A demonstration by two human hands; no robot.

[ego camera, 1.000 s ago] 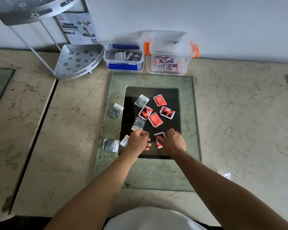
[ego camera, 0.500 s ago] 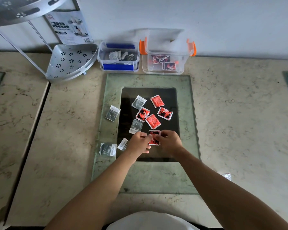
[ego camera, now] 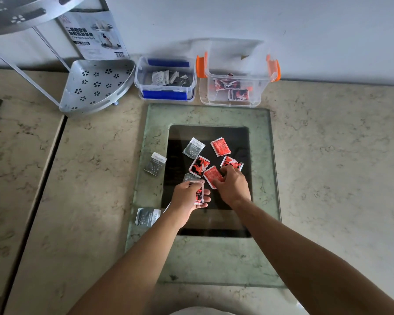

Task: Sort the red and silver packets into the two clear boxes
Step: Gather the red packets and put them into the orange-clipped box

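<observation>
Left hand (ego camera: 188, 196) is closed on a red packet (ego camera: 199, 193), held on edge between thumb and fingers just above the dark glass panel (ego camera: 237, 137). Right hand (ego camera: 231, 185) has its fingers curled down onto another red packet (ego camera: 212, 176) lying flat on the panel; whether it is gripped yet I cannot tell.

At the back, against the wall, stand the two clear boxes: the orange-latched box (ego camera: 234, 87) already has red packets in it, and the blue-latched box (ego camera: 165, 81) has silver ones. Loose packets lie between boxes and hands: three more red ones (ego camera: 220, 146) on the panel, and silver packets (ego camera: 193, 147) on the panel and its pale stone frame.

These look like thin foil sachets, light and limp, probably slick on glass. Pinching an edge or corner, or sliding one to lift a lip, should work best; several could stack in one hand.

Red ones show black and white print or plain red backs; silver ones are grey with white tops.
</observation>
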